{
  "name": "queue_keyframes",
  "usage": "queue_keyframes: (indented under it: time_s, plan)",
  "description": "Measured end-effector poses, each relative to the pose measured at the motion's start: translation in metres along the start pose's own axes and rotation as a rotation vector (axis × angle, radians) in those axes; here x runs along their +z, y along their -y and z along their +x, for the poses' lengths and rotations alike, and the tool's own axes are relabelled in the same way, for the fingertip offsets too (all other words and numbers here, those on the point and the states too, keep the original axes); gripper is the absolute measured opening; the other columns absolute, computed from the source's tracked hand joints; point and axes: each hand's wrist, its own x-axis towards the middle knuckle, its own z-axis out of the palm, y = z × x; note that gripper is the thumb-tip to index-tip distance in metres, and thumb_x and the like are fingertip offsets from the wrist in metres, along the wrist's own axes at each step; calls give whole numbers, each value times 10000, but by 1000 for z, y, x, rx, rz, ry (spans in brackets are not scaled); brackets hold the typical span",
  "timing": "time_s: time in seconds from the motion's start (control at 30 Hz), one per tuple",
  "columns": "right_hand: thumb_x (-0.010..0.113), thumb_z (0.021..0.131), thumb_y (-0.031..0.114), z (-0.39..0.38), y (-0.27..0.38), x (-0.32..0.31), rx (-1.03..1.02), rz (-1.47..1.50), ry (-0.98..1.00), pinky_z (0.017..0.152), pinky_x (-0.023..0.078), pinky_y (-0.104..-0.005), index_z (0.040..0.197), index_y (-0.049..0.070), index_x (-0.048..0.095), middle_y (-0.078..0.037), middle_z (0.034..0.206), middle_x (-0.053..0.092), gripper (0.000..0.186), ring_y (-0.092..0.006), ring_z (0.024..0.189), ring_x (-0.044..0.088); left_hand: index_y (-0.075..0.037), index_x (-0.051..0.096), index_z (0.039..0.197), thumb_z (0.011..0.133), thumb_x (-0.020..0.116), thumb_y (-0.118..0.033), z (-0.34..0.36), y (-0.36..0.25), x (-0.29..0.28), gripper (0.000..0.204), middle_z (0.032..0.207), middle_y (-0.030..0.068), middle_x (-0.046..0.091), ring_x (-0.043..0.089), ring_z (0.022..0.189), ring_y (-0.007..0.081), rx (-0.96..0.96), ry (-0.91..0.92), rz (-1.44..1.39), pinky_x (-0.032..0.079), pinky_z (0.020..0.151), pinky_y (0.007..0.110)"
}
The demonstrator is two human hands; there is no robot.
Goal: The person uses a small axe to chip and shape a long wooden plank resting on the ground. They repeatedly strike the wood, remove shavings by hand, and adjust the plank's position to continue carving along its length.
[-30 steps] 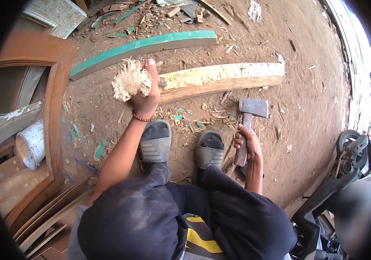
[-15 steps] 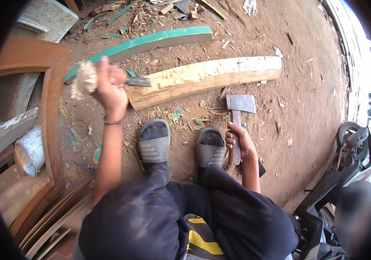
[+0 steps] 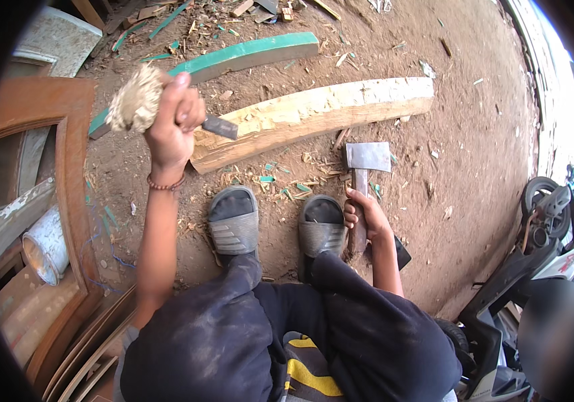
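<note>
My left hand (image 3: 174, 127) is closed round a chisel (image 3: 222, 128) with a pale, frayed, mushroomed handle end (image 3: 133, 100). Its flat dark blade points right, over the left end of a curved timber beam (image 3: 313, 104); I cannot tell whether it touches the wood. The beam's pale top is rough and chipped. My right hand (image 3: 367, 218) grips the wooden handle of an axe (image 3: 367, 155), whose broad grey head stands above the fist, just below the beam. Wood chips (image 3: 303, 184) and green paint flakes lie on the dirt near my sandalled feet (image 3: 233, 224).
A green-topped beam (image 3: 253, 47) lies behind, among scraps. At the left are a wooden frame (image 3: 72, 94), boards and a white bucket (image 3: 45, 248). A parked scooter (image 3: 545, 208) stands at the right beside a pale edge. My dark-trousered knees (image 3: 200, 348) fill the bottom.
My left hand has moved left, away from the beam's end, and turned, so the chisel blade shows more. My right hand with the axe has shifted slightly left and up in the view.
</note>
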Motion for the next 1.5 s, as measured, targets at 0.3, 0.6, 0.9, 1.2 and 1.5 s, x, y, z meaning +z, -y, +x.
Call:
queue_keyframes:
  time_s: [0.3, 0.6, 0.9, 1.2, 1.5]
  plan:
    - [593, 971, 266, 0, 1, 1, 2, -29, -1, 454, 406, -277, 890, 129, 505, 19, 629, 461, 182, -89, 469, 428, -81, 571, 711, 881, 715, -256, 62, 28, 49, 284, 528, -61, 449, 418, 430, 34, 84, 482, 372, 325, 391, 211]
    - [661, 921, 250, 3, 1, -3, 3, -20, 8, 460, 408, -304, 878, 88, 532, -2, 635, 494, 212, -115, 487, 469, -155, 464, 556, 897, 707, -377, 79, 47, 59, 474, 479, -57, 385, 335, 380, 37, -38, 175, 160, 207, 373, 220]
    - [655, 926, 246, 2, 3, -5, 14, -17, 11, 465, 422, -298, 953, 63, 577, 0, 648, 510, 201, -108, 490, 470, -114, 541, 643, 842, 732, -238, 50, 45, 54, 302, 461, -73, 420, 346, 331, 29, 54, 148, 57, 259, 323, 199]
    - [622, 953, 249, 1, 1, -2, -7, -10, -4, 441, 414, -288, 874, 97, 546, 6, 627, 497, 187, -100, 468, 456, -88, 741, 958, 887, 707, -201, 28, 41, 87, 137, 858, 65, 716, 663, 755, 208, 604, 514, 809, 507, 705, 349]
    - [659, 929, 243, 3, -2, -3, -42, -34, 20, 441, 414, -280, 831, 95, 524, 8, 617, 498, 222, -92, 470, 463, -144, 645, 1012, 933, 648, -183, 35, 58, 90, 88, 906, 7, 628, 597, 832, 166, 329, 469, 802, 456, 720, 314]
